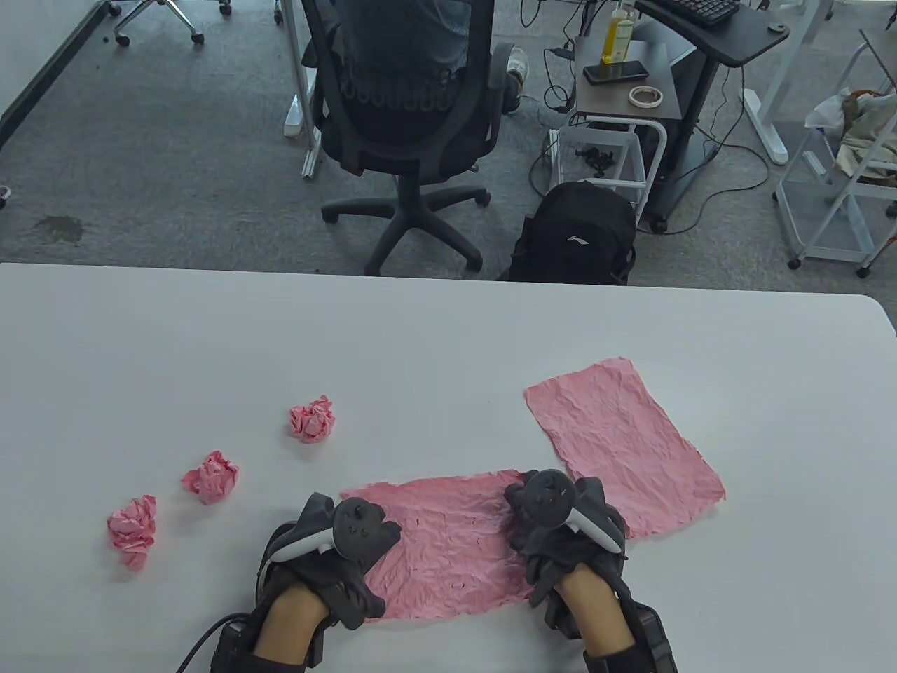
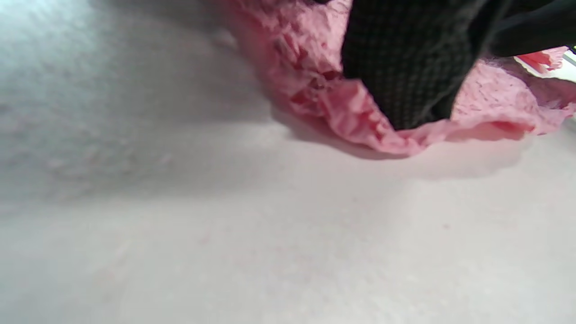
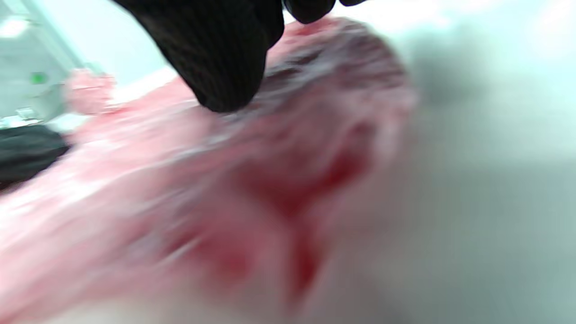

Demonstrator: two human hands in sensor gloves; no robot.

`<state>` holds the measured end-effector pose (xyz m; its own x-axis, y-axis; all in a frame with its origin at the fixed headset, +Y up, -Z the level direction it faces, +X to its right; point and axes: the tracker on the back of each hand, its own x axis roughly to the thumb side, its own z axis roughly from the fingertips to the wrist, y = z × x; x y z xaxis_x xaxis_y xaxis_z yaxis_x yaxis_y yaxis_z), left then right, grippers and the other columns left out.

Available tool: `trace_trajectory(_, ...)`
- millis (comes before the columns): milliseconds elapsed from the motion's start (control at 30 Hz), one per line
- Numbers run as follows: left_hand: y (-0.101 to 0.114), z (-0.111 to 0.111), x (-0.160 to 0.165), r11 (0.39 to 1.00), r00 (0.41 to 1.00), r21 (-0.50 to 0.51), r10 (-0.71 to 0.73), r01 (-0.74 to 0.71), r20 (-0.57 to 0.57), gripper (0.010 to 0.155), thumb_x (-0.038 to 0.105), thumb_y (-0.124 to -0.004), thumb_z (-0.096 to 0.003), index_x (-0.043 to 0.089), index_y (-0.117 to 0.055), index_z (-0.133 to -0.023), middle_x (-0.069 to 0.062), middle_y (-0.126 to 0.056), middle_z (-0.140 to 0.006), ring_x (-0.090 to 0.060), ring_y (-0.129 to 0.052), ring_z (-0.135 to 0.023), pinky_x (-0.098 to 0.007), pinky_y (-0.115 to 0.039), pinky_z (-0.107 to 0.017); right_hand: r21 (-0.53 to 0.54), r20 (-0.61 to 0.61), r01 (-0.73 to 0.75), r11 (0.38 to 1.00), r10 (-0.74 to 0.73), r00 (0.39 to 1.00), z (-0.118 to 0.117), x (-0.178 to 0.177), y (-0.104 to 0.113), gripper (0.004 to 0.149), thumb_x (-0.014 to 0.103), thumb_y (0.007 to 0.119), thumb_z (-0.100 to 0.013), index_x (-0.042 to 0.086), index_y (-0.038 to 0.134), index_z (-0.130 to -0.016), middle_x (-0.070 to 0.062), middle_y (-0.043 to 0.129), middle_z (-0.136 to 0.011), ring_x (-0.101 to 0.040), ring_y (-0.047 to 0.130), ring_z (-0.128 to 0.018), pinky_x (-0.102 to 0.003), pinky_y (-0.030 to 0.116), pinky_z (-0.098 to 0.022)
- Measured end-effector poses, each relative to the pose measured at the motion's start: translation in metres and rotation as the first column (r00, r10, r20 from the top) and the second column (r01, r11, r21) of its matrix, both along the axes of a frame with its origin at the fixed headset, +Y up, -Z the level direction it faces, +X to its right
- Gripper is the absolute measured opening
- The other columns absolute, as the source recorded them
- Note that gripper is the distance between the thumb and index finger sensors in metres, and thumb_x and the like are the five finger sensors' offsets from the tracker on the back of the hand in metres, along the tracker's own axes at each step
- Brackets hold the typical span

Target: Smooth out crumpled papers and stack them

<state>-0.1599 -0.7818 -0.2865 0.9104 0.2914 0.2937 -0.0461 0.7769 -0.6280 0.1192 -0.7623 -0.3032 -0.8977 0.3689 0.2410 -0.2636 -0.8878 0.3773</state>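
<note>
A pink wrinkled sheet (image 1: 448, 547) lies spread on the white table (image 1: 448, 336) near the front edge. My left hand (image 1: 336, 547) rests on its left end and my right hand (image 1: 553, 526) on its right end. In the left wrist view a gloved finger (image 2: 405, 67) presses on the sheet's edge (image 2: 360, 112). In the right wrist view, which is blurred, a fingertip (image 3: 220, 54) sits on the pink paper (image 3: 225, 189). A second flattened pink sheet (image 1: 624, 442) lies to the right. Three crumpled pink balls (image 1: 312, 419) (image 1: 210, 478) (image 1: 133, 529) lie to the left.
Beyond the table's far edge stand an office chair (image 1: 406, 91), a black backpack (image 1: 574, 235) and a small cart (image 1: 624, 91). Cables run from my wrists off the bottom edge.
</note>
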Motion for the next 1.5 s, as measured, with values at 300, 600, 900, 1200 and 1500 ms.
trace_trajectory(300, -0.001, -0.001, -0.005, 1.0, 0.999, -0.023, -0.011, 0.01, -0.037, 0.101, 0.053, -0.091, -0.0388, 0.03, -0.027, -0.113, -0.003, -0.007, -0.113, -0.035, -0.004, -0.111, -0.065, -0.017, -0.076, -0.117, -0.253, -0.112, 0.987, 0.08, 0.964, 0.018, -0.06, -0.017, 0.065, 0.013, 0.069, -0.047, 0.02, 0.038, -0.103, -0.014, 0.02, -0.111, -0.043, 0.021, -0.099, -0.054, 0.037, -0.067)
trace_trajectory(600, -0.002, 0.0, -0.006, 0.999, 0.999, -0.032, -0.009, 0.008, -0.037, 0.101, 0.052, -0.092, -0.0381, 0.031, -0.027, -0.113, -0.002, -0.007, -0.113, -0.034, -0.004, -0.111, -0.065, -0.017, -0.076, -0.212, 0.149, -0.071, 0.975, 0.104, 0.983, 0.001, 0.033, -0.015, 0.07, 0.011, 0.074, -0.043, 0.021, 0.038, -0.103, -0.01, 0.02, -0.111, -0.039, 0.018, -0.1, -0.056, 0.035, -0.066)
trace_trajectory(900, -0.001, 0.0, -0.006, 0.998, 0.999, -0.045, -0.032, 0.031, -0.015, 0.106, 0.054, -0.094, -0.0358, 0.03, -0.024, -0.112, -0.003, -0.005, -0.112, -0.035, -0.003, -0.11, -0.066, -0.016, -0.075, -0.085, 0.141, -0.202, 0.976, 0.212, 0.967, 0.008, 0.02, 0.001, 0.067, 0.017, 0.079, -0.045, 0.011, 0.044, -0.102, -0.021, 0.033, -0.11, -0.049, 0.032, -0.098, -0.064, 0.044, -0.064)
trace_trajectory(1200, -0.002, 0.001, -0.006, 0.998, 0.999, -0.057, -0.034, 0.034, -0.01, 0.109, 0.056, -0.095, -0.0343, 0.031, -0.022, -0.111, -0.003, -0.002, -0.111, -0.035, 0.0, -0.109, -0.065, -0.014, -0.075, -0.156, -0.227, -0.267, 0.951, 0.229, 0.947, 0.023, -0.058, -0.02, 0.066, 0.022, 0.065, -0.049, 0.025, 0.027, -0.104, -0.012, 0.01, -0.11, -0.041, 0.014, -0.1, -0.059, 0.034, -0.067)
trace_trajectory(1500, -0.002, 0.002, -0.005, 0.998, 0.999, -0.056, -0.037, 0.036, -0.011, 0.108, 0.056, -0.094, -0.0343, 0.032, -0.022, -0.111, -0.002, -0.003, -0.112, -0.034, -0.001, -0.11, -0.065, -0.015, -0.075, -0.265, 0.132, -0.15, 0.953, 0.19, 0.973, 0.006, 0.031, -0.016, 0.074, 0.012, 0.074, -0.043, 0.025, 0.032, -0.102, -0.009, 0.013, -0.11, -0.039, 0.014, -0.1, -0.058, 0.036, -0.066)
